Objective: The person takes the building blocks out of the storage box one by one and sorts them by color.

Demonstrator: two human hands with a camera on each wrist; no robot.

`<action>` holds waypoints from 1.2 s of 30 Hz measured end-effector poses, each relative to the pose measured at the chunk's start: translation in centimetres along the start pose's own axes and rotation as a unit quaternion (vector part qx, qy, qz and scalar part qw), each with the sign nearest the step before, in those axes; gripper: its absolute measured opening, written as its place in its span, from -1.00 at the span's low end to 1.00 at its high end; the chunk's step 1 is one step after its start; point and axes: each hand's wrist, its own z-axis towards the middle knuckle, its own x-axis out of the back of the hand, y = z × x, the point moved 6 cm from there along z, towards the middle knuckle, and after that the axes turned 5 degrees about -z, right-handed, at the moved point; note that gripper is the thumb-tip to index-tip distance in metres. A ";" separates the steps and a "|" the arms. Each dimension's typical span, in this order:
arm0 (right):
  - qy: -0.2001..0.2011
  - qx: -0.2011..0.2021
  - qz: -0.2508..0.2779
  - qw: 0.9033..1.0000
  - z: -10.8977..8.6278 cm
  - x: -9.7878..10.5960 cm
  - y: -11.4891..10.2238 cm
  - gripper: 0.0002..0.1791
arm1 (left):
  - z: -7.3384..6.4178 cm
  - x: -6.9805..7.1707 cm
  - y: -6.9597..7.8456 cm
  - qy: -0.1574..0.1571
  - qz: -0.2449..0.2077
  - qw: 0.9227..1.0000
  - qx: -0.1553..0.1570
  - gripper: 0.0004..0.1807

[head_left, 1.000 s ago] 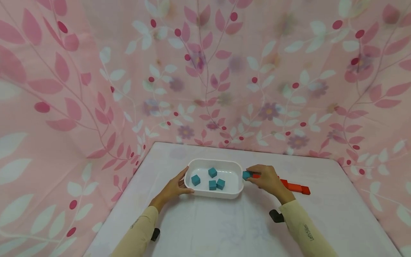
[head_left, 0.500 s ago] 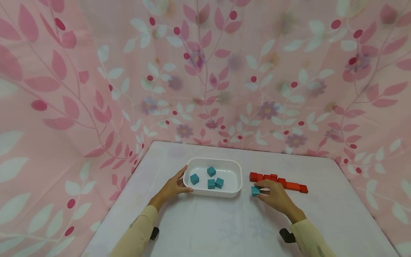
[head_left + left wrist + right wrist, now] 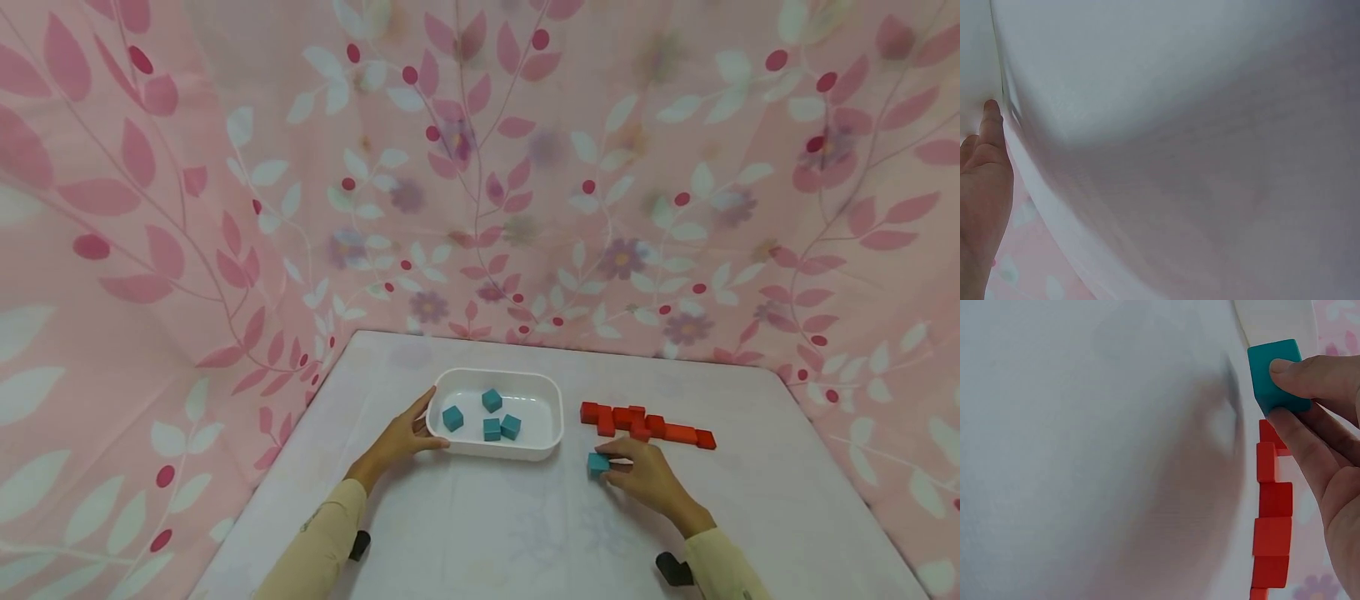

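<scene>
A white tray (image 3: 542, 408) stands on the table with several teal cubes (image 3: 491, 401) lying inside it. At its left end my left hand (image 3: 400, 437) holds the tray, thumb along the front wall and fingers at the end wall. To the right of the tray, my right hand (image 3: 648, 477) pinches another teal cube (image 3: 597, 464) low over the table. In the right wrist view this cube (image 3: 1264, 378) shows between the thumb and fingers. The left wrist view catches the left hand (image 3: 985, 181) with a fingertip against the pale tray wall.
A row of red blocks (image 3: 680, 434) runs along the table (image 3: 495, 525) behind the right hand, slanting toward the right. Some of them touch or stick out from the row. Pink leaf-patterned cloth (image 3: 480, 208) surrounds the table's back and left side.
The right hand has brought its teal cube from beside the tray's right end toward the front, uncovering the red blocks. The left hand stays at the tray, which has not visibly moved.
</scene>
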 end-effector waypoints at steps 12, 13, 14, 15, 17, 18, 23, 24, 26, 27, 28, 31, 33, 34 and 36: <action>-0.005 -0.071 0.001 0.997 -0.2 -1.0 1.6 -0.54 | -0.2 0.0 0.1 -0.003 0.002 1.000 0.009 0.24; -0.004 -0.078 0.000 0.997 -0.3 -1.0 1.7 -0.53 | -0.2 0.0 0.1 -0.004 0.002 1.000 0.006 0.24; -0.005 -0.082 0.000 0.997 -0.3 -1.0 1.7 -0.52 | -0.2 0.0 0.2 -0.003 0.002 1.000 0.006 0.23; -0.006 -0.082 -0.003 0.997 -0.3 -1.0 1.8 -0.51 | -0.2 0.0 0.2 -0.002 0.002 1.000 0.005 0.23; -0.013 -0.071 -0.013 0.997 -0.2 -0.9 1.6 -0.48 | -0.1 0.0 0.2 0.000 0.001 1.000 0.007 0.23; -0.020 -0.064 -0.017 0.998 -0.1 -0.8 1.4 -0.46 | -0.1 0.0 0.2 0.000 0.000 1.000 0.007 0.23; -0.038 0.005 -0.029 0.999 0.4 0.2 -0.5 -0.39 | -0.1 0.1 0.0 -0.001 0.003 1.000 0.005 0.23; -0.033 0.018 -0.029 0.999 0.6 0.5 -1.1 -0.40 | -0.2 0.1 0.0 0.000 0.004 1.000 0.005 0.23; -0.018 0.043 -0.034 0.998 1.2 1.0 -2.3 -0.42 | -0.2 0.1 0.0 0.001 0.002 1.000 0.002 0.21; -0.009 0.052 -0.042 0.998 1.6 1.2 -2.9 -0.44 | -0.2 0.1 0.0 0.002 0.001 1.000 0.001 0.21; -0.002 0.057 -0.046 0.997 2.0 1.4 -3.5 -0.45 | -0.2 0.1 0.1 0.003 0.000 1.000 -0.001 0.21; 0.011 0.072 -0.063 0.995 3.4 1.4 -5.2 -0.49 | -0.2 0.1 0.3 0.003 -0.002 1.000 -0.004 0.21; 0.011 0.075 -0.057 0.995 4.2 1.1 -6.1 -0.50 | -0.1 0.1 0.3 0.003 0.001 1.000 -0.001 0.21; 0.008 0.075 -0.049 0.996 4.7 0.7 -6.4 -0.51 | -0.1 0.0 0.3 0.003 0.002 1.000 0.001 0.21; -0.001 0.077 -0.031 0.997 5.6 -0.1 -7.0 -0.51 | -0.1 0.0 0.3 0.005 0.000 1.000 0.007 0.22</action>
